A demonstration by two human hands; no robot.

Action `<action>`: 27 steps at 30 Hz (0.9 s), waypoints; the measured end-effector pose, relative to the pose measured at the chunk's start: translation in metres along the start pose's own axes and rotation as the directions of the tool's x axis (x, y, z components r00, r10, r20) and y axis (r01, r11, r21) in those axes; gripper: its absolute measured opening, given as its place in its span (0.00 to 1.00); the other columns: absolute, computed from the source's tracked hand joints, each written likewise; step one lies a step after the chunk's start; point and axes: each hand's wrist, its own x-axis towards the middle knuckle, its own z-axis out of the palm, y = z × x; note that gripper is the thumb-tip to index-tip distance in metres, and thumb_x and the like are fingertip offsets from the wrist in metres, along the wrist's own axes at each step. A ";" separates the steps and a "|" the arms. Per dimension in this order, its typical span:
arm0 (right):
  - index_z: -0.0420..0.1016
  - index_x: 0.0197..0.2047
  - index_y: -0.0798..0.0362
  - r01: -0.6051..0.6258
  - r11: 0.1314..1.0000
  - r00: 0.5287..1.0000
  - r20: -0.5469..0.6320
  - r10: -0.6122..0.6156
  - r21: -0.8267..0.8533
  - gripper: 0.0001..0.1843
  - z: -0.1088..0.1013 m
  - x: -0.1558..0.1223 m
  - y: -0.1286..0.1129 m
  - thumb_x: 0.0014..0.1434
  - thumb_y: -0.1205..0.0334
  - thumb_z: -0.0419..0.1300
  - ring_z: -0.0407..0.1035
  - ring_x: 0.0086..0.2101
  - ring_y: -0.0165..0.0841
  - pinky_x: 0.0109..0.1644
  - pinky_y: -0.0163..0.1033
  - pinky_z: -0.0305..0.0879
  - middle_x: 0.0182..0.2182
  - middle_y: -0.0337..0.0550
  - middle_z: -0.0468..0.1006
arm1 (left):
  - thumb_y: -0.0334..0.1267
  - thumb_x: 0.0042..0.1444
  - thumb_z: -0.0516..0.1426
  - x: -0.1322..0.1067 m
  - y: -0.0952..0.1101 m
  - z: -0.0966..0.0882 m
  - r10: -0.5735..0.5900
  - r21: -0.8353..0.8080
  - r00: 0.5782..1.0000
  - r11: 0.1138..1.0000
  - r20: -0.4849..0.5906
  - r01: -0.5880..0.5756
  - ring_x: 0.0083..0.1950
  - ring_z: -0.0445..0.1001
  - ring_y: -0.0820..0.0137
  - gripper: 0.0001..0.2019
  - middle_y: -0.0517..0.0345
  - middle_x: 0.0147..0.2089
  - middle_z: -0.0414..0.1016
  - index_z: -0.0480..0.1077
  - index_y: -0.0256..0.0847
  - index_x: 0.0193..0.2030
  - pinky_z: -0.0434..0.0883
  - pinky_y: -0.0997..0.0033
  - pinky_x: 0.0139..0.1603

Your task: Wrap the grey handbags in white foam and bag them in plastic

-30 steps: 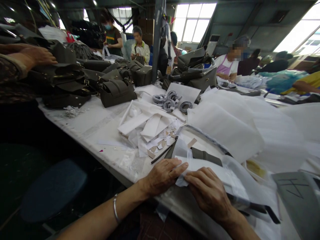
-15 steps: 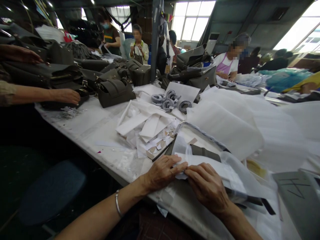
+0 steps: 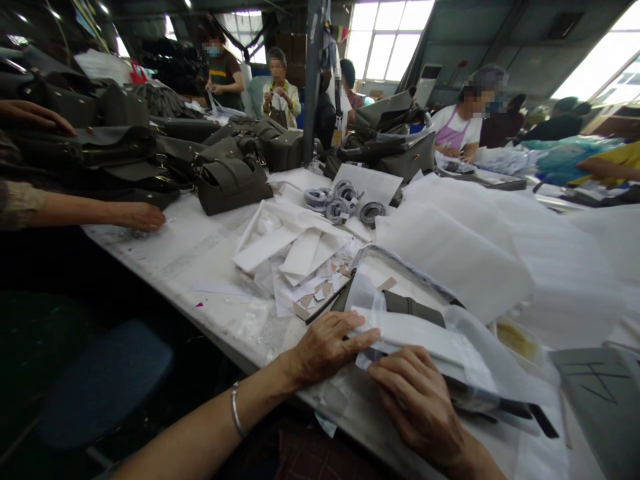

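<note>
- On near side of white table (image 3: 193, 230), just beyond both hands: dk grey-green bag (image 3: 417, 308), lying down, partly covered w/ white padding (image 3: 415, 335) & clear film (image 3: 470, 333).
- L hand (image 3: 325, 345): laid at padding's L end, fingertips on it, fingers a bit apart; seems to press. Can't tell if anything's pinched.
- R hand (image 3: 420, 397): fingers curled, close together at loose film flap (image 3: 367, 357); thumb hidden, so can't tell if it pinches.
- Step in hand, prob.: securing wrap at that end.
- Next move prob. calls for L hand steady, R fingertips keeping flap taut w/o creasing.
- Dk strap end (image 3: 543, 421) sticks out at bundle's R end.
- Nearby: white strips (image 3: 303, 253), strap coils (image 3: 337, 208) beyond; co-worker's hand (image 3: 143, 217) far L, by dk bags.
</note>
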 end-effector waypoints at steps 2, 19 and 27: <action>0.72 0.47 0.55 0.042 0.998 0.997 0.066 -0.044 0.037 0.12 0.006 -0.005 -0.006 0.62 0.74 0.55 0.69 0.34 0.34 0.41 0.44 0.63 0.35 0.44 0.79 | 0.30 0.66 0.51 0.000 0.000 -0.001 -0.006 -0.008 1.000 1.000 -0.002 0.006 0.60 0.71 0.65 0.19 0.49 0.54 0.73 0.65 0.43 0.63 0.73 0.62 0.57; 0.71 0.56 0.47 -0.244 0.969 0.904 0.351 0.243 -0.042 0.28 0.029 -0.011 -0.019 0.52 0.57 0.70 0.70 0.49 0.45 0.50 0.46 0.70 0.54 0.48 0.73 | 0.33 0.68 0.49 -0.003 -0.003 0.003 -0.010 -0.021 1.000 1.000 0.009 0.010 0.61 0.69 0.63 0.18 0.47 0.55 0.71 0.64 0.42 0.63 0.72 0.60 0.58; 0.71 0.56 0.48 -0.175 0.975 0.969 0.154 0.196 -0.136 0.24 0.052 -0.043 -0.026 0.57 0.58 0.67 0.68 0.51 0.45 0.51 0.47 0.67 0.60 0.49 0.71 | 0.31 0.67 0.50 -0.001 -0.001 0.000 -0.014 -0.058 1.000 0.998 -0.008 0.013 0.61 0.69 0.63 0.19 0.47 0.55 0.71 0.64 0.41 0.64 0.72 0.61 0.59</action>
